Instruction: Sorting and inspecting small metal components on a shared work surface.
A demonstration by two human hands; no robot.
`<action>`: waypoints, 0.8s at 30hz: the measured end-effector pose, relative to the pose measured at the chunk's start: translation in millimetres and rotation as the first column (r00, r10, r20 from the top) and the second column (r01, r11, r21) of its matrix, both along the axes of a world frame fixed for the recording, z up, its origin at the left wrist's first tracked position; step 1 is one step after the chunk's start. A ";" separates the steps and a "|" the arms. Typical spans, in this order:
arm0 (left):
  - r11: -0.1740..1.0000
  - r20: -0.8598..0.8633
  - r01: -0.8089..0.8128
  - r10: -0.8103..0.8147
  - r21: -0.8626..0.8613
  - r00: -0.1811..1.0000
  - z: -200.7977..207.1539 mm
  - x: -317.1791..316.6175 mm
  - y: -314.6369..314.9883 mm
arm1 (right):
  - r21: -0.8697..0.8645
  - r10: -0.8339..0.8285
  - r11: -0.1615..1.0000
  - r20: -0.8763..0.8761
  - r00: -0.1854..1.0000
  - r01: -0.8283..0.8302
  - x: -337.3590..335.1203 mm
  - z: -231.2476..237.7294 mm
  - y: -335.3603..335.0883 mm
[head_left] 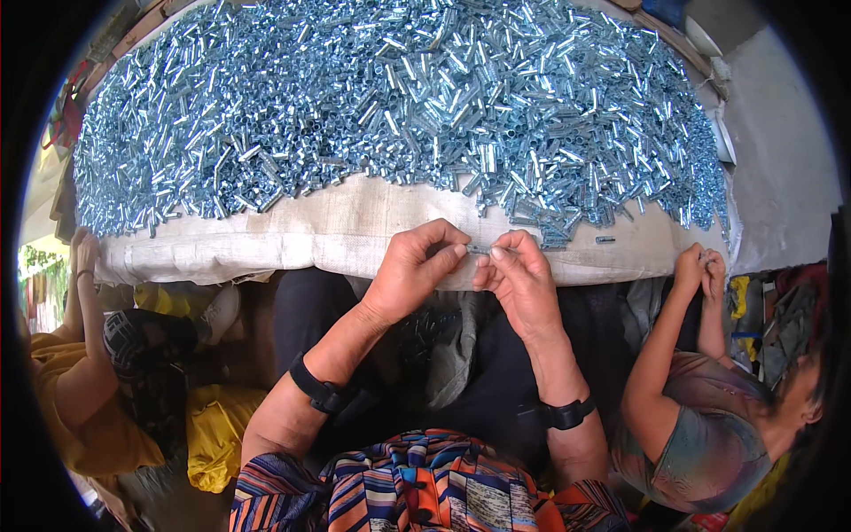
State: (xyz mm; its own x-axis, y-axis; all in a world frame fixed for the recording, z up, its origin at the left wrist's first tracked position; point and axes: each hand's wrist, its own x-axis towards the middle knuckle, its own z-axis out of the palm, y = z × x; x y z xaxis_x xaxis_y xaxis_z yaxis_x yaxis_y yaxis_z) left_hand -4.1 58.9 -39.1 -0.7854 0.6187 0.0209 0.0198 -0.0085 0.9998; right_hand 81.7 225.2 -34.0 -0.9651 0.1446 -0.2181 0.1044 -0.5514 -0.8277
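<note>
Between my two hands, just over the near edge of the cloth, is a small bluish metal sleeve [479, 250]. My left hand [415, 268] pinches one end of it between thumb and forefinger. At the other end, my right hand [521, 277] grips it the same way, its remaining fingers curled. The fingertips partly cover the sleeve. Beyond my hands spreads a deep heap of shiny metal sleeves [372, 106], some lying as longer joined pieces. A single sleeve [605, 239] rests apart on the cloth, right of my right hand.
Pale woven cloth [355, 217] covers the work surface under the heap. A person in a mustard top [97, 399] sits at the left, and another in a patterned shirt [709, 426] works at the right. A yellow bag [213, 434] lies low at the left.
</note>
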 end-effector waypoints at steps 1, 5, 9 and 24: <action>1.000 0.003 -0.001 0.001 -0.001 1.000 0.6 1.5 0.4 | 0.043 -0.023 0.999 -0.021 1.000 0.024 -0.1 -0.2 -3.4; 0.996 -0.001 -0.082 0.082 0.029 0.997 4.7 6.4 0.3 | 0.054 -0.044 0.997 -0.047 0.998 0.046 -0.1 4.3 -7.7; 0.989 0.116 -0.090 0.077 0.115 0.990 8.3 10.4 -0.1 | 0.049 -0.035 0.998 -0.064 0.997 0.038 1.7 7.8 -7.7; 0.961 -0.592 -0.234 0.103 -0.150 0.799 -0.4 4.3 17.9 | 0.661 -0.118 0.734 -0.101 0.988 0.156 -6.9 3.4 -13.0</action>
